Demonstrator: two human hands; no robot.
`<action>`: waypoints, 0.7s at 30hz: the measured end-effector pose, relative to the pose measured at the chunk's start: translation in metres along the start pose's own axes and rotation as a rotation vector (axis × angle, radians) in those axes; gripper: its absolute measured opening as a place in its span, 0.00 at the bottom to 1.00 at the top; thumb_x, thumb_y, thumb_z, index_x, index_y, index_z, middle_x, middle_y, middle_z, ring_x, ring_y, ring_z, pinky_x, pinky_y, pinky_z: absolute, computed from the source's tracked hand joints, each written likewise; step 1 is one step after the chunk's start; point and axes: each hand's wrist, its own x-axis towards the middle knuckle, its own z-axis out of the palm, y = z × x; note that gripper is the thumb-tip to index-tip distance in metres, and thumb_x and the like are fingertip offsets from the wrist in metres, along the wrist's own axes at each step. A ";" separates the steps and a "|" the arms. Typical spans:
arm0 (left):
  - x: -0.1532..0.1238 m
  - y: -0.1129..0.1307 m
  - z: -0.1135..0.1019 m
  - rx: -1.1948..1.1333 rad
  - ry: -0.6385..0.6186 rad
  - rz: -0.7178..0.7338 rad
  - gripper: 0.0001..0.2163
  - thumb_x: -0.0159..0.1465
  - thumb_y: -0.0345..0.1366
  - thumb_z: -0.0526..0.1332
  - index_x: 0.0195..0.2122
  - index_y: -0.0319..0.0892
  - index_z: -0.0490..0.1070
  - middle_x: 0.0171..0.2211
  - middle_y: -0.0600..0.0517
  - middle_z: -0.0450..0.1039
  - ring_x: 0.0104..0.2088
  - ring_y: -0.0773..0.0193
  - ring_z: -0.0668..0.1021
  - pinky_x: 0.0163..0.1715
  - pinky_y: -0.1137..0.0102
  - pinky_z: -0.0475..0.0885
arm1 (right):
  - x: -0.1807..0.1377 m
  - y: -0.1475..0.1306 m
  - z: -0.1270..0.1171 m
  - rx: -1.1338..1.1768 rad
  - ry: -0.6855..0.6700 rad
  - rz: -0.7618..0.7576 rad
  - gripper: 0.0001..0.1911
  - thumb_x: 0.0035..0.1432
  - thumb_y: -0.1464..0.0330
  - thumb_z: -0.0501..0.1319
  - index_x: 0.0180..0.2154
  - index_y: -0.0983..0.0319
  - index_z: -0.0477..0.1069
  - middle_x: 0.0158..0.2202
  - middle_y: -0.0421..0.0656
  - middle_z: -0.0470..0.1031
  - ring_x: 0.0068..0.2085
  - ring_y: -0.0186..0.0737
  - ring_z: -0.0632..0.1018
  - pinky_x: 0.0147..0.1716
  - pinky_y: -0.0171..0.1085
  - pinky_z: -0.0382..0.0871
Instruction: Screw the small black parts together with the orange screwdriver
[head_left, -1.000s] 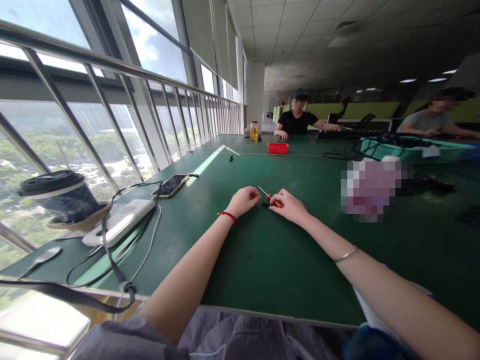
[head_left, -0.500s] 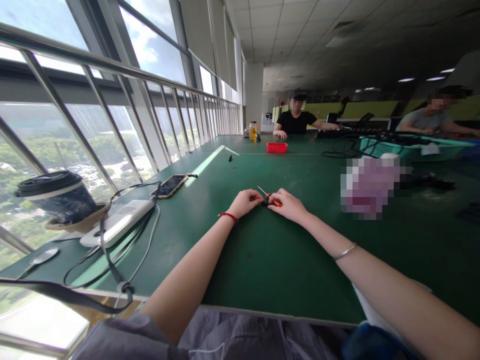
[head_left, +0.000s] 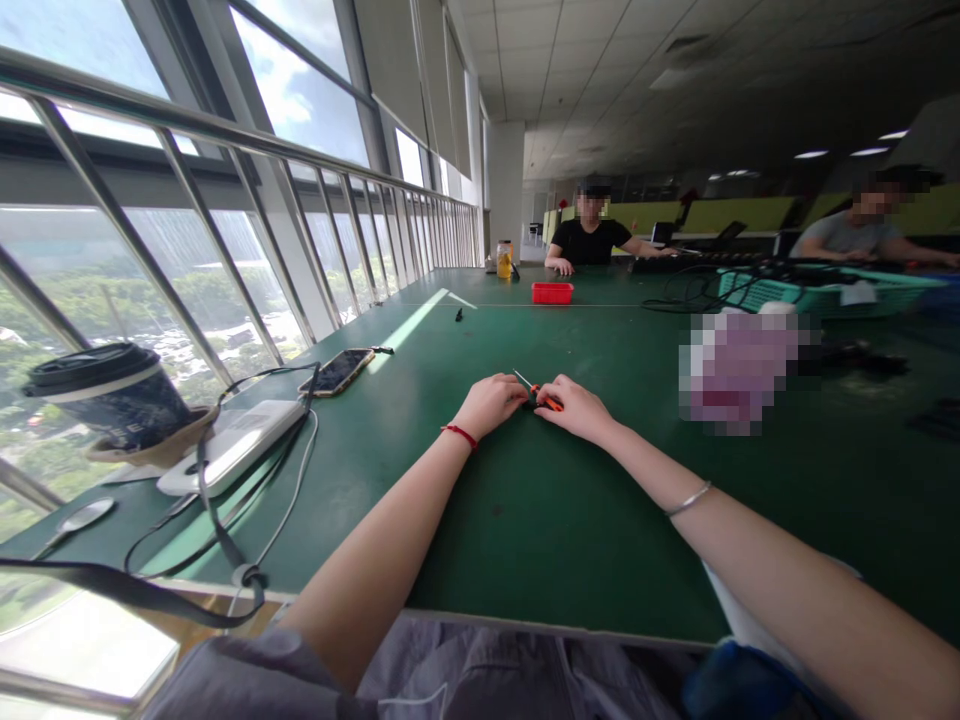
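My right hand is closed round a screwdriver with an orange-and-black handle. Its thin metal shaft points up and to the left, past my left fingertips. Just beside it, my left hand has its fingers pinched together at a small black part. That part sits between the two hands, low over the green table, and the fingers hide most of it. A small black piece lies apart, farther up the table.
Left: a phone, a white device with cables and a lidded cup. Ahead, a red tray and a jar. Right: a blurred pinkish object and a teal basket. Two people sit at the far side.
My left hand has shifted very slightly to the right, closer to the screwdriver. The right hand keeps its hold, and the view has moved a little.
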 end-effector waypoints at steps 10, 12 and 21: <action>0.002 0.004 -0.001 0.133 -0.028 0.062 0.12 0.64 0.32 0.51 0.35 0.43 0.76 0.36 0.50 0.75 0.38 0.63 0.74 0.37 0.73 0.67 | -0.001 0.000 0.000 0.000 -0.009 -0.003 0.09 0.54 0.60 0.58 0.36 0.55 0.71 0.38 0.40 0.66 0.34 0.35 0.71 0.26 0.31 0.58; 0.003 0.005 -0.001 0.146 -0.031 0.063 0.12 0.64 0.31 0.51 0.35 0.43 0.76 0.36 0.49 0.75 0.38 0.62 0.75 0.37 0.72 0.67 | 0.000 0.000 -0.001 -0.001 -0.009 -0.001 0.09 0.54 0.60 0.58 0.36 0.55 0.71 0.37 0.40 0.66 0.33 0.35 0.71 0.26 0.31 0.58; 0.004 0.008 0.000 0.163 -0.040 -0.003 0.12 0.63 0.31 0.51 0.36 0.43 0.76 0.37 0.50 0.75 0.39 0.61 0.75 0.37 0.72 0.68 | 0.000 0.001 0.000 -0.003 -0.010 0.002 0.08 0.54 0.61 0.59 0.35 0.56 0.71 0.37 0.40 0.66 0.33 0.34 0.70 0.25 0.31 0.57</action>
